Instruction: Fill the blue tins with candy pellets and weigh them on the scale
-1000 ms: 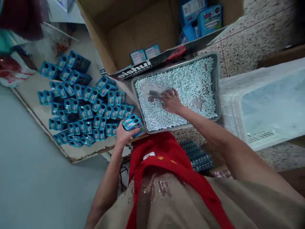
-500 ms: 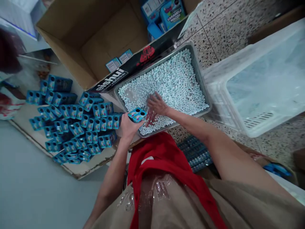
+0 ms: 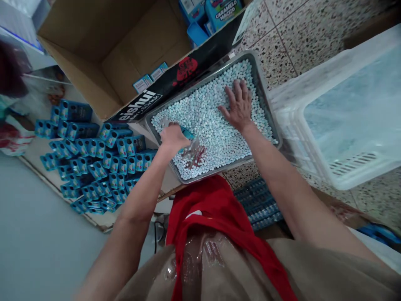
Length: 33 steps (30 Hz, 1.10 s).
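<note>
Gripping a small blue box [image 3: 187,133], the left hand [image 3: 173,137] is down at the left end of the metal tray [image 3: 266,102], fingers bent around it so that only a strip of teal shows beyond the knuckles; how full the box is, I cannot tell. Spread wide and holding nothing visible, the right hand [image 3: 239,106] rests palm down on the pale pellets [image 3: 216,133] toward the tray's other end, well apart from the left. Just beside the left hand, a bare patch of tray bottom shines with a red reflection. Judging by its look, the box is light, thin-walled and fairly stiff along its edges, but its broad faces would probably dent under a hard squeeze; the surer hold is across the narrow sides, near the corners, with the dark round spots on the end, as seen on the boxes [image 3: 83,130] massed on the table [image 3: 173,182], left uncovered. The pellets look hard, smooth and dry, each nearly weightless, likely to roll and slide from under a flat palm, so cupped fingers should gather them better than a pinch. Loaded like this, the tray is probably heavy and rigid, best taken by its rolled rim at both ends. A large carton [image 3: 70,79] stands along its far side, and a white crate [image 3: 340,180] sits to the right.
</note>
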Tool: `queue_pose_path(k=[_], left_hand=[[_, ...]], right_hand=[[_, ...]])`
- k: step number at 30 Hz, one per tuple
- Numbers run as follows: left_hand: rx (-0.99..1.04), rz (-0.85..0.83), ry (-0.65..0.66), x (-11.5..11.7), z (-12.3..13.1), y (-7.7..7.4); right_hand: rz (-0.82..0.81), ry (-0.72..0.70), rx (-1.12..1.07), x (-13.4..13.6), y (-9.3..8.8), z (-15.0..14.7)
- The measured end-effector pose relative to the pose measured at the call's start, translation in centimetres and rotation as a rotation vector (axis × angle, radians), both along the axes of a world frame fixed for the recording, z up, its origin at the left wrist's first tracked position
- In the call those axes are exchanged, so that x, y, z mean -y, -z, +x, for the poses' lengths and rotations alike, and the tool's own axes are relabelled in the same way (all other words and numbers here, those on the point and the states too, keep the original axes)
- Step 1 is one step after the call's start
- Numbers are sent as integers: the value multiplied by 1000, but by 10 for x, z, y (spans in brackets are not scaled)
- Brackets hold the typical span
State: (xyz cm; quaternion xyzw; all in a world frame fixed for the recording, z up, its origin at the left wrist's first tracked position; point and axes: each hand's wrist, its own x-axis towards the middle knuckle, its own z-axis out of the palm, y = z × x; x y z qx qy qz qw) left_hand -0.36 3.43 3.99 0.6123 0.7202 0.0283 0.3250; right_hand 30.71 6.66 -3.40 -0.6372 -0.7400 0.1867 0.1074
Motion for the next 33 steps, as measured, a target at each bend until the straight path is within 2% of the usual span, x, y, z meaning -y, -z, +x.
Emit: queue_pose_path(k=[3, 5, 7, 9, 12, 14, 16, 18, 21, 23, 26, 33], left_hand=[[-160, -120, 114, -13, 28, 18], [-179, -80, 161, -22, 44, 26], [-167, -25, 182, -31, 55, 28], [-163, -32, 187, -35, 59, 24], [-129, -46, 217, -29, 54, 5], [-21, 36, 243, -13, 44, -9], [156, 148, 221, 10, 31, -18], [319, 252, 130, 34, 19, -20], [418, 334, -5, 59, 11, -13], [428, 328, -18, 64, 10, -8], [443, 290, 37, 61, 9, -6], [405, 287, -52, 51, 7, -11]], right_hand=[[-29, -10, -176, 15, 2, -33], [-57, -13, -314, 24, 8, -57], [-68, 48, -433, 32, 15, -81], [-74, 179, -583, 37, 21, -101], [-132, 383, -880, 38, 20, -115], [-173, 438, -1025, 40, 11, -115], [-162, 432, -1098, 44, -8, -112], [-105, 387, -1131, 49, -32, -112], [-12, 320, -1155, 54, -69, -117], [26, 299, -1132, 54, -88, -122], [61, 262, -1050, 53, -105, -131], [106, 170, -919, 67, -113, -151]])
